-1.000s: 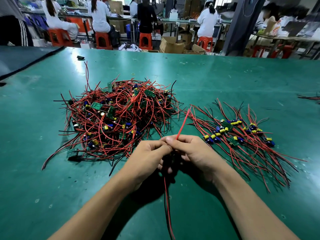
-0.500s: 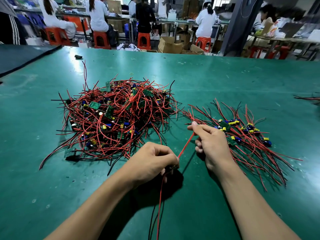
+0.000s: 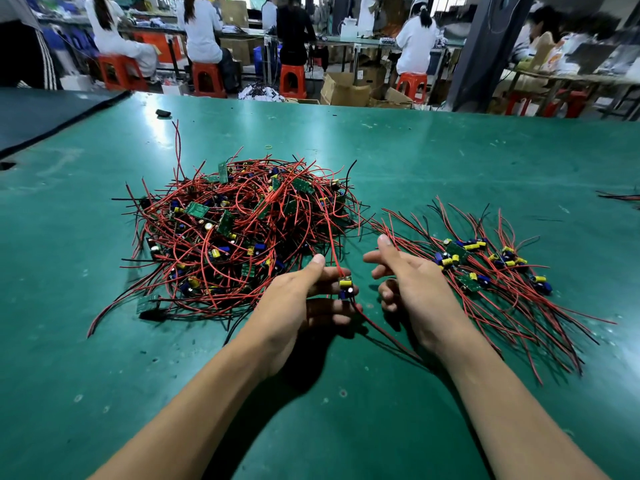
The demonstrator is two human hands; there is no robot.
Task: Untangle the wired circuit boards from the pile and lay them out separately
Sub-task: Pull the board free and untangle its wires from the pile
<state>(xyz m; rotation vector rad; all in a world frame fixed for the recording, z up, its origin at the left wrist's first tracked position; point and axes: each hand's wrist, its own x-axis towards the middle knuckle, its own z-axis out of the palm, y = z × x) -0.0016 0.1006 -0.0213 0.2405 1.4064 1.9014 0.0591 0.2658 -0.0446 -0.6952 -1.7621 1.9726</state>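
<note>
**Inspector:** Position of the work?

**Assessor:** The tangled pile (image 3: pixel 242 233) sits left of centre on the bench (image 3: pixel 450 157). The separated boards (image 3: pixel 485 271) lie fanned toward the right edge, wires roughly parallel, evidently so none re-knots.

**Inspector:** Hands?

**Assessor:** Apart, toward the near edge, between the two groups. The left hand (image 3: pixel 298 299) grips one small circuit board (image 3: pixel 346 287) at its fingertips, thumb raised. A red wire (image 3: pixel 330 237) runs from that board up into the pile. Its other leads trail toward the near edge beneath the right wrist. The right hand (image 3: pixel 412 285) hangs beside it, fingers loosely spread, holding nothing I can make out.

**Inspector:** Assessment?

**Assessor:** The board appears lifted clear to expose the snag. The red wire likely needs drawing free before the board can be placed at the right.
</note>
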